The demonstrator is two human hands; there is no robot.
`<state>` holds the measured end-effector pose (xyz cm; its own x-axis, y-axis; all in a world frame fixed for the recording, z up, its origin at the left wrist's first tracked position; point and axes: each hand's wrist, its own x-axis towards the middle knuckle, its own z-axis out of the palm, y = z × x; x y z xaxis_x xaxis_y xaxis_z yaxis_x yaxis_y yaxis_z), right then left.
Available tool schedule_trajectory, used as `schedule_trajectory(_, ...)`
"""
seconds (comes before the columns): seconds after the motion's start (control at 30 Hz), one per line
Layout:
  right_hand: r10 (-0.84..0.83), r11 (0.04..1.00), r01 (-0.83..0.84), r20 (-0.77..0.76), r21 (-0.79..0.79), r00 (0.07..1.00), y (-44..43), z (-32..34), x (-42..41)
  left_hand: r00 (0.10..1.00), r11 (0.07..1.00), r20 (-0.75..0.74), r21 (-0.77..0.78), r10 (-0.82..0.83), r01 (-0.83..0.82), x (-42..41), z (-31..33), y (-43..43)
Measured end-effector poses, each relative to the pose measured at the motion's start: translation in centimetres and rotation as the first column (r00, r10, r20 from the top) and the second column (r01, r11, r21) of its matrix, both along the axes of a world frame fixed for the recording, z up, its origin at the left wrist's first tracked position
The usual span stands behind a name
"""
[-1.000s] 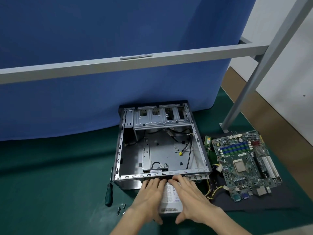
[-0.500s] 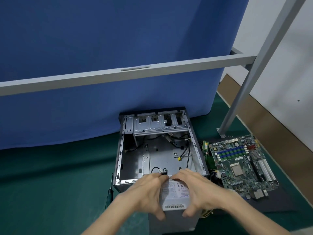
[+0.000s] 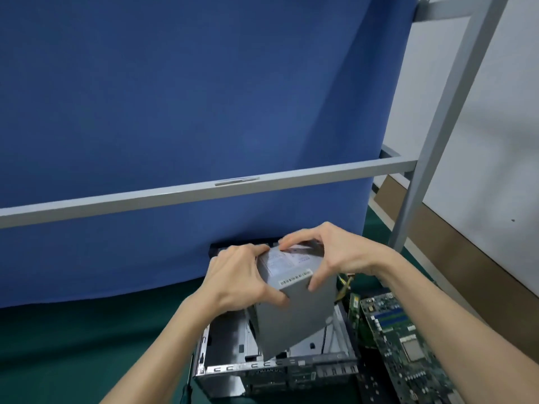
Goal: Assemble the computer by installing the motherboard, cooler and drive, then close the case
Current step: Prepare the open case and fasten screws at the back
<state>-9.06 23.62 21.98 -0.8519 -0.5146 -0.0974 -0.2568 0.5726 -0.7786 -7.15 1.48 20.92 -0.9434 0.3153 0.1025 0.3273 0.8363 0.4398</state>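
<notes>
A grey metal power supply box (image 3: 294, 316) with a white label and a barcode strip is held tilted above the open computer case (image 3: 277, 367). My left hand (image 3: 242, 278) grips its left upper edge and my right hand (image 3: 329, 252) grips its top right corner. Yellow and black cables (image 3: 344, 287) trail from the box on its right side. The bare motherboard (image 3: 408, 342) lies on a dark mat to the right of the case. The far part of the case is hidden behind the box and my hands.
A blue cloth backdrop (image 3: 189, 112) hangs right behind the case, crossed by a grey metal rail (image 3: 204, 192). A slanted grey post (image 3: 437, 121) stands at the right. A green mat (image 3: 73, 345) covers the table. A screwdriver handle (image 3: 186, 392) shows left of the case's near corner.
Both hands have lifted the power supply from in front of the case up above the case opening. The view has tilted upward, so the case and motherboard sit lower in the frame.
</notes>
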Motion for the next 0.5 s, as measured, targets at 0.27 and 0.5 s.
schedule_trajectory(0.27, -0.675, 0.734, 0.649, -0.110, -0.198, 0.730, -1.9, -7.3, -0.8, 0.952, 0.951, 0.015, 0.024, 0.307, -0.307, -2.7, -1.3, -1.8)
schedule_trajectory(0.5, -0.205, 0.577, 0.755, 0.840, -0.311, 0.502, -8.7, -13.8, -0.8, 0.939, 0.935, -0.017, -0.091, 0.343, -0.343, -3.2, -7.1, -3.3)
